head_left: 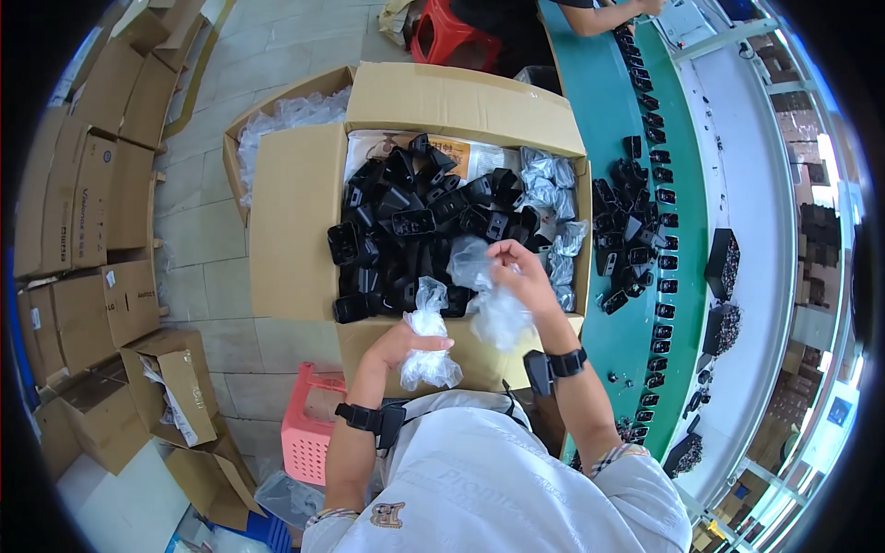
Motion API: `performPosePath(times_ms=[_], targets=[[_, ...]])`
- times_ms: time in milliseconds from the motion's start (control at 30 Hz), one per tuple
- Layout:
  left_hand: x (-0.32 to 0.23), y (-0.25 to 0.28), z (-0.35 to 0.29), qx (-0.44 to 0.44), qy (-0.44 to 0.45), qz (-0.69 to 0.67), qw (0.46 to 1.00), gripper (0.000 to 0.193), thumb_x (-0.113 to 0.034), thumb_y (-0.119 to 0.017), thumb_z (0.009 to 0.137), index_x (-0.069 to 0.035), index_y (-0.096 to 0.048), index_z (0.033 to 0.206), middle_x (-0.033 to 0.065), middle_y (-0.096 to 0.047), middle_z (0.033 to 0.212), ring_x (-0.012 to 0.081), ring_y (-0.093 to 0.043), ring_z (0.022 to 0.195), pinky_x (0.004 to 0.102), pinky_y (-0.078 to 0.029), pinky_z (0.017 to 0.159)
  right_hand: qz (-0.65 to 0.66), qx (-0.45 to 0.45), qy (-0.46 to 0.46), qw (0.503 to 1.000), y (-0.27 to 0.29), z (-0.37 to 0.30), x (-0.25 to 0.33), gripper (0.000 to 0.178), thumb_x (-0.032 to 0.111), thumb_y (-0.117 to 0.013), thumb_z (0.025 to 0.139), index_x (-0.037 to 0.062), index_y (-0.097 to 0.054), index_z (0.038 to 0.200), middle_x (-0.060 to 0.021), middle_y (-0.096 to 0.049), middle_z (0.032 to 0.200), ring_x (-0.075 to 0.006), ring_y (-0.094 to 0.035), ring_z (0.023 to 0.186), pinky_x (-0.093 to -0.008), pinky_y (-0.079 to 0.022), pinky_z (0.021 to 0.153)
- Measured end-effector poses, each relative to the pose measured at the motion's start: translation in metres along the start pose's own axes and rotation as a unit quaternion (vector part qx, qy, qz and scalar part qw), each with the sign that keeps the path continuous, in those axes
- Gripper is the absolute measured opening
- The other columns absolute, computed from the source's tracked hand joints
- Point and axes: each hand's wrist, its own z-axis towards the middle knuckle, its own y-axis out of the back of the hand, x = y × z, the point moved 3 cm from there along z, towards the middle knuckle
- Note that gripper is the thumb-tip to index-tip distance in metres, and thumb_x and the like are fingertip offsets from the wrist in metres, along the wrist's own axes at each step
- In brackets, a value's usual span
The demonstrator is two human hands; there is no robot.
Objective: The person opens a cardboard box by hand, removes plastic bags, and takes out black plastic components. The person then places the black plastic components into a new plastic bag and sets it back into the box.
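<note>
Pinching crumpled clear bags, the left hand [398, 343] and right hand [522, 273] hover centre-frame over the open carton [295, 221] of black parts [406, 230].

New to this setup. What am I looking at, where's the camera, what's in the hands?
There is no machine here: a person works with two bare hands. The single picture comes from a wide fisheye camera worn on the person's head, looking down, so straight edges bend near the rim and the forearms enter from the bottom.

The left hand grips a bunch of crumpled clear plastic bags. The right hand holds another clear bag up in its fingers. Both wrists wear black bands.

In front is an open cardboard box full of black plastic parts, some still in clear bags. To the right runs a green workbench with more black parts piled and lined up on it. Another person's arm works at its far end. A pink stool and more cartons stand on the floor at left.
</note>
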Motion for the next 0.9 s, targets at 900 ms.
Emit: performPosePath(times_ms=[900], targets=[[0.037, 0.022, 0.018, 0.040, -0.008, -0.036, 0.998, 0.034, -0.019, -0.085, 0.075, -0.008, -0.064, 0.099, 0.0009, -0.064, 0.090, 0.0128, -0.061, 0.081, 0.0297, -0.050, 0.073, -0.801, -0.032, 0.160, 0.576, 0.110, 0.147, -0.024, 0.014, 0.022, -0.061, 0.082, 0.0140, -0.071, 0.085, -0.0066, -0.058, 0.106, -0.0246, -0.061, 0.100, -0.0401, -0.056, 0.070]])
